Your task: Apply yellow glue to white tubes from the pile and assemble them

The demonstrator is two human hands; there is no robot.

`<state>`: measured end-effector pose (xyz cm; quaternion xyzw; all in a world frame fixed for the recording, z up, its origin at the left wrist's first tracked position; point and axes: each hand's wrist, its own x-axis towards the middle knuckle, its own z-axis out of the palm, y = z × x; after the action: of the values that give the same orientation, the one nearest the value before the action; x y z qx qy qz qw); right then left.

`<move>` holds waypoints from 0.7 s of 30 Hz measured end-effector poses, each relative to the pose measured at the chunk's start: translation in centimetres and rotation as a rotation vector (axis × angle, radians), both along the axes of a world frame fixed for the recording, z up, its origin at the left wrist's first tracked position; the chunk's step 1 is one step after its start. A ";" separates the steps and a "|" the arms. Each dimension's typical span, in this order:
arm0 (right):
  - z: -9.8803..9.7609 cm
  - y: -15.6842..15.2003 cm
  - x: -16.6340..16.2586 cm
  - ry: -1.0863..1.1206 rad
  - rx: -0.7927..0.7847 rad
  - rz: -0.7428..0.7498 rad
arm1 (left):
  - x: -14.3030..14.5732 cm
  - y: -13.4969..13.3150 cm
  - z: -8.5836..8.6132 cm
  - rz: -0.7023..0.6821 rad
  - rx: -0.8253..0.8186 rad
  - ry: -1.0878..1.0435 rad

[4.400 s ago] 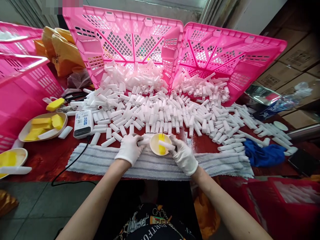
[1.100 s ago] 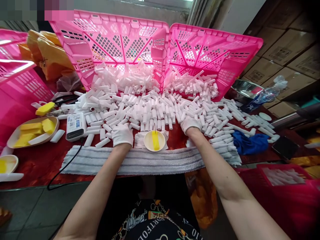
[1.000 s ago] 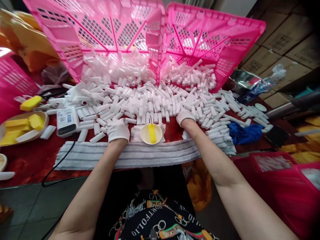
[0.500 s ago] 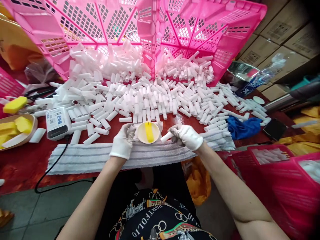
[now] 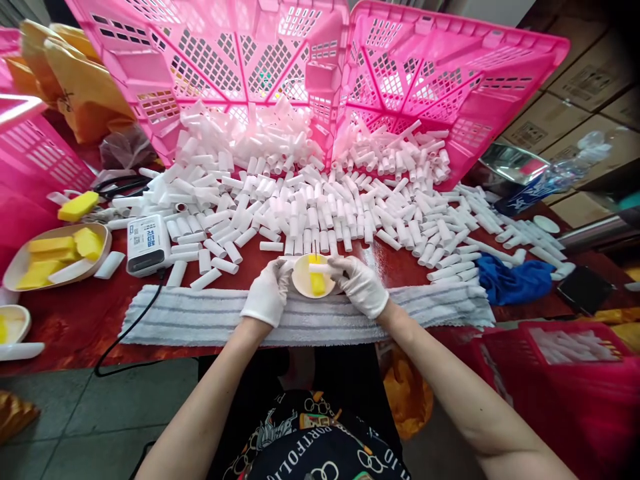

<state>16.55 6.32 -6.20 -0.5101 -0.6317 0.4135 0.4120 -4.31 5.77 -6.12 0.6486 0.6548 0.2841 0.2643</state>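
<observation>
My right hand, in a white glove, pinches a short white plastic tube. The tube lies level over a small cream dish, in front of the yellow sponge strip inside it. At the dish's left side is my gloved left hand, its fingers curled together; what they grip, if anything, is hidden. Thin dark points stand up at the dish's back edge. Beyond both hands spreads a heap of similar white tubes.
Pink crates stand behind the heap. A striped towel runs along the front edge. On the left are a white device with a black cable and a tray of yellow sponges. A blue cloth and plastic bottle are on the right.
My right hand has brought the tube leftward from beside the dish to over it. The view has turned left, so the surroundings appear shifted right.
</observation>
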 end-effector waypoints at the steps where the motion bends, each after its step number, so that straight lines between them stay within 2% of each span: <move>1: 0.0 0.0 0.1 -0.003 -0.002 -0.013 | 0.0 0.0 0.0 -0.005 0.003 -0.003; 8: 0.1 -0.5 0.1 -0.051 -0.029 0.000 | -0.1 -0.1 -0.1 -0.025 0.036 -0.029; 13: -0.5 -0.9 -0.5 -0.137 0.025 -0.086 | -0.1 0.0 -0.3 -0.012 0.040 -0.040; 15: -1.2 -1.1 -0.6 -0.204 0.109 -0.096 | -0.2 0.0 -0.5 -0.003 0.041 -0.042; 18: -2.1 -1.4 -0.3 -0.294 0.306 -0.030 | -0.2 0.1 -0.9 -0.004 0.049 -0.047; 21: -2.4 -1.8 0.1 -0.330 0.344 -0.022 | -0.2 0.2 -1.2 -0.006 0.061 -0.064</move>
<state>16.65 4.56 -8.57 -0.5000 -0.7459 0.2061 0.3887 -4.50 5.96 -7.28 0.6490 0.6351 0.3237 0.2660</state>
